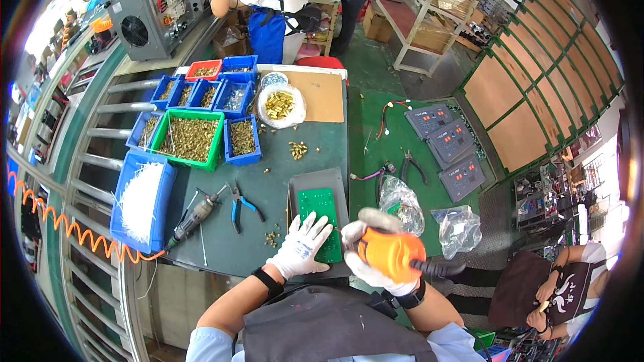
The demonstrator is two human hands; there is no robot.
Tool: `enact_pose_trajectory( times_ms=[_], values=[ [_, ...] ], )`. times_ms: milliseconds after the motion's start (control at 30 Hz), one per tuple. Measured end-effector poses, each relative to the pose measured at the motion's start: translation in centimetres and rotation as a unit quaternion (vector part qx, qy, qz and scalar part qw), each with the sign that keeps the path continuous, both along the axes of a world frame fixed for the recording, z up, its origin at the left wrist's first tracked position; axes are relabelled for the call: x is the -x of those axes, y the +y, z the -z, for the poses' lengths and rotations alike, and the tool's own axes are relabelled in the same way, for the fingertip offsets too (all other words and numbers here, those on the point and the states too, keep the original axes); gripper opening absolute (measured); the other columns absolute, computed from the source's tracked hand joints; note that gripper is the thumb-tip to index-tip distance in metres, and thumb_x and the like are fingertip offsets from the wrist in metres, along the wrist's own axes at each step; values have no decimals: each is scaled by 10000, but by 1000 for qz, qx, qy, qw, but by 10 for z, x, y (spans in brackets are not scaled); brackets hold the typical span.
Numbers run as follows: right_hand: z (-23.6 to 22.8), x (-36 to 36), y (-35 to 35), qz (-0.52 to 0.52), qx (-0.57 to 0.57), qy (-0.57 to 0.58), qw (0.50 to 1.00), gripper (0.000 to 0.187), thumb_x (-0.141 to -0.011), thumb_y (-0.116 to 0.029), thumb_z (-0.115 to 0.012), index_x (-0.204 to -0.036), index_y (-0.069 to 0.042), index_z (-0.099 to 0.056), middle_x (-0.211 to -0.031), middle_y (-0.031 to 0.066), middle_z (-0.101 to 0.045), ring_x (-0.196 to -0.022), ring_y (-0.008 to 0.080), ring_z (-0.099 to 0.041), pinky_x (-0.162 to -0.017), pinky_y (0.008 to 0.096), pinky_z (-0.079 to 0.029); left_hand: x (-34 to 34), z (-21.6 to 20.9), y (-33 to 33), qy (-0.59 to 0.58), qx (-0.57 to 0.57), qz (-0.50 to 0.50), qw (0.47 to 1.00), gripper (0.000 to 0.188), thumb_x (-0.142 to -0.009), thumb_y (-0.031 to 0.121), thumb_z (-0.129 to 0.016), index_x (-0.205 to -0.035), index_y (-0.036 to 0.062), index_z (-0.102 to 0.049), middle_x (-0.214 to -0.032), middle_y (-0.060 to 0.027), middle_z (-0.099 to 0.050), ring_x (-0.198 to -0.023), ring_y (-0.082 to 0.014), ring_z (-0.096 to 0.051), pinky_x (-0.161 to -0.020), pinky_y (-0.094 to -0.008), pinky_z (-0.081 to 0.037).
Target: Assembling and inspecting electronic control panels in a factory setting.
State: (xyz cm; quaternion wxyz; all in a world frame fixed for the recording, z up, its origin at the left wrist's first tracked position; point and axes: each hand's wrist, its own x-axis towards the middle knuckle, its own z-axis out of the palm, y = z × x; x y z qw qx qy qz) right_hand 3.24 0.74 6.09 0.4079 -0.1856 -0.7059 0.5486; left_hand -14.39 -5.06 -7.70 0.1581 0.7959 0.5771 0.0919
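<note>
Two white-gloved hands work over a dark bench [275, 194] in the head view: the left hand [302, 253] lies palm down, fingers spread apart and gripping nothing, on the lower left part of a green circuit board [315, 198], while the right hand [363, 267] is clamped around an orange power tool [394, 257] with a black cable, just right of the board; whether its tip touches the board cannot be told. The board rests on a grey panel [318, 179] near the bench's front edge. Left of it lie blue-handled pliers [252, 208], a grey power driver [196, 218] and a blue bin [164, 194] of white strips. Farther back, a green bin [184, 161] full of small brass parts stands among smaller blue bins, with a bag of brass pieces [280, 103] beside them. On the green surface [376, 161] to the right are black-handled pliers [419, 169], three dark grey panels [463, 177] and a clear plastic bag [456, 228]; beyond, a person in a dark apron [530, 288] has both arms folded in front
</note>
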Motion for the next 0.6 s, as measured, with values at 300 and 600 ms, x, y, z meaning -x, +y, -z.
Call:
enact_pose_trajectory(
  times_ms=[300,600],
  values=[
    [7,17,25,2,73,5,997,547,-763,69,-672,-1244,-57,-443,-993,33,-571,-932,109,-585,-838,268,-500,-1,0,2,6,5,1,1000,970,-674,553,-734,-1442,80,-377,-1506,-142,-346,-1409,-372,-264,-1144,-556,-167],
    [-15,18,29,-53,165,-36,984,555,-760,82,-653,-1267,-46,-465,-1028,42,-588,-966,108,-584,-859,280,-496,1,5,0,-6,-7,13,1000,992,-656,569,-734,-1441,76,-380,-1499,-151,-354,-1404,-383,-267,-1136,-569,-176]
  ],
)
